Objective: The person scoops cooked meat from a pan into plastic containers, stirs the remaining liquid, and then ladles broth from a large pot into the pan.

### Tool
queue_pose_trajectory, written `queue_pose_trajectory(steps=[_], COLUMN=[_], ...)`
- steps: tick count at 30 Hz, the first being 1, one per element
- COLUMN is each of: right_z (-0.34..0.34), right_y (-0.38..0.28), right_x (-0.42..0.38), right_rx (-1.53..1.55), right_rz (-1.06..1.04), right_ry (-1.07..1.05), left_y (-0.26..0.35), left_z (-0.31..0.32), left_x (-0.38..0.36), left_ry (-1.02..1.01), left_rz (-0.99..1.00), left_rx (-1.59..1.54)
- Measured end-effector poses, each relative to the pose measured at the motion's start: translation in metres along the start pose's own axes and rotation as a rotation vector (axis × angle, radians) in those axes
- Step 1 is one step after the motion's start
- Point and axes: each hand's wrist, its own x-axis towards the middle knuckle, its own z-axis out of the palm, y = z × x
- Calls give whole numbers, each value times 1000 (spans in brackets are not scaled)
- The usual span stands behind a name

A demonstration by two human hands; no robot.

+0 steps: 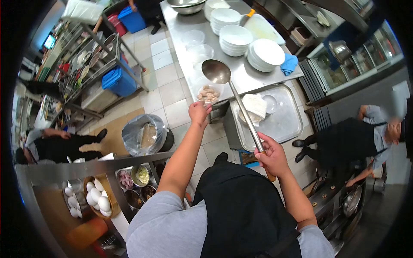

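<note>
My right hand (274, 155) is wrapped around the wooden-ended handle of a long metal ladle (217, 72). The ladle's bowl reaches out over the edge of the steel table. My left hand (200, 113) is at the near rim of a clear bowl (220, 87), its fingers closed on the edge. Pale chunks, perhaps raw meat (208, 93), lie in that bowl at the table's corner. Two more clear bowls, one nearer (200, 54) and one farther (192, 38), stand behind it.
Stacked white bowls (266, 53) and a blue cloth (289, 65) are on the steel table (189, 19). Below it, a metal tray (286, 124) holds a white cloth (253, 105). A lined bin (144, 134) and eggs (98, 197) are left. A co-worker (344, 139) stands right.
</note>
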Motion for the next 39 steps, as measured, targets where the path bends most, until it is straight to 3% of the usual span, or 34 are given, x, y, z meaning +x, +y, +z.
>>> queue_pose_trajectory(steps=[2, 5, 7, 10, 13, 15, 17, 19, 22, 23, 25, 26, 28, 29, 31, 33, 39], right_z=[-8, -31, -48, -65, -56, -36, -8, 11, 31, 28, 32, 31, 27, 22, 11, 5, -13], right_y=[-2, 10, 17, 54, 90, 133, 175, 205, 255, 289, 322, 333, 344, 352, 372, 380, 391], right_x=[-13, -50, -95, -178, -271, -329, -404, -450, -505, -530, -554, -570, -602, -615, -632, -643, -641], right_rx=[173, 494, 737, 847, 757, 777, 748, 712, 533, 267, 118, 130, 97, 110, 15, -9, 222], right_rz=[9, -73, -129, -328, -497, -605, -579, -539, -134, 48, 114, 105, 428, 421, 673, 696, 925], right_ry=[17, 14, -26, 143, 511, 719, 1210, 1430, 1933, 2078, 2247, 2250, 2284, 2284, 2254, 2264, 2030], left_y=[4, -21, -58, -111, -170, -212, -278, -310, -351, -376, -398, -410, -432, -442, -459, -471, -514], left_z=[10, 33, 56, 103, 141, 140, 144, 140, 136, 136, 134, 133, 129, 128, 127, 129, 154], left_x=[-17, -64, -103, -187, -273, -321, -413, -484, -583, -618, -659, -682, -725, -741, -766, -784, -804], left_ry=[-13, -130, -312, -668, -1103, -1346, -1573, -1708, -1889, -1902, -2080, -2082, -2140, -2140, -2178, -2191, -2248], left_rz=[-106, -207, -265, -350, -393, -545, -706, -747, -767, -761, -767, -755, -749, -740, -739, -727, -541], left_rx=[-146, -3, 168, 514, 792, 907, 1124, 1265, 1400, 1421, 1442, 1453, 1474, 1487, 1503, 1519, 1572])
